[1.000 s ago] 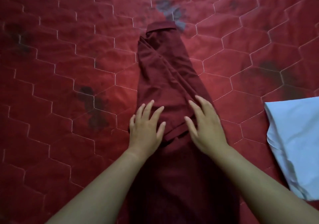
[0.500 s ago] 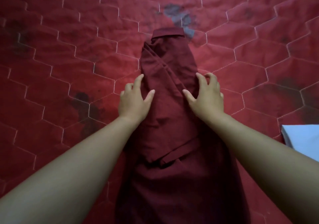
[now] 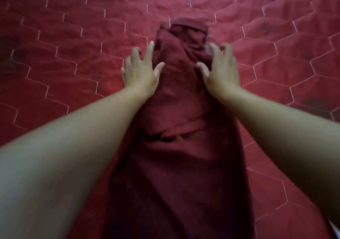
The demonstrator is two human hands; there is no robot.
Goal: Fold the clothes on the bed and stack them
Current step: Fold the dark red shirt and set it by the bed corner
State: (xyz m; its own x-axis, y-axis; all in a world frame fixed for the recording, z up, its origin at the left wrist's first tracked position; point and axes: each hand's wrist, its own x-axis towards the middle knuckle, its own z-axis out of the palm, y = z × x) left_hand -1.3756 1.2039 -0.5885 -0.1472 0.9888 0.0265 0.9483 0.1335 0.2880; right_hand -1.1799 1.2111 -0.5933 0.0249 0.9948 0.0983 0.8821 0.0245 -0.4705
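A dark maroon collared garment (image 3: 181, 110) lies lengthwise on the bed, its sides folded in and its collar at the far end. My left hand (image 3: 140, 69) rests on its left edge near the top, fingers spread and only slightly bent. On the right edge, level with it, my right hand (image 3: 220, 68) lies with spread fingers. Both hands flank the narrow upper part just below the collar. Neither hand plainly grips the cloth. The frame is blurred by motion.
The bed is covered by a red quilt (image 3: 64, 58) stitched in hexagons with dark blotches. A sliver of pale cloth (image 3: 335, 227) shows at the bottom right corner.
Both hands have slid up the garment from its middle towards the collar. The view has shifted forward, and the pale blue cloth at the right has almost left the frame.
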